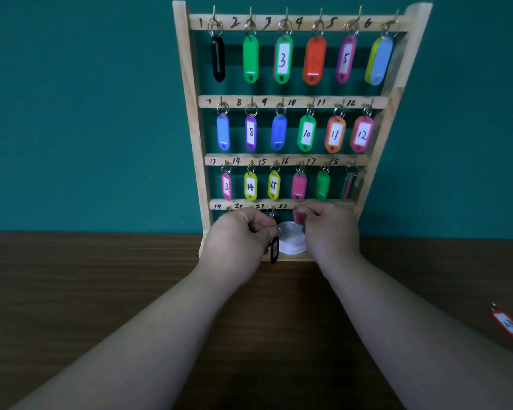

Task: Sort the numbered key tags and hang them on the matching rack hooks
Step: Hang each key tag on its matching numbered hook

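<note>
At the rack's (190, 119) bottom row, my left hand (237, 232) pinches a light, rigid black tag (275, 249) by its ring, my right hand (328, 229) a pink tag (298, 216).

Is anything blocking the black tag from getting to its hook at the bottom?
Nothing clearly blocks it. The black tag dangles from the left hand below the bottom rail, but both hands cover most hooks there.
</note>
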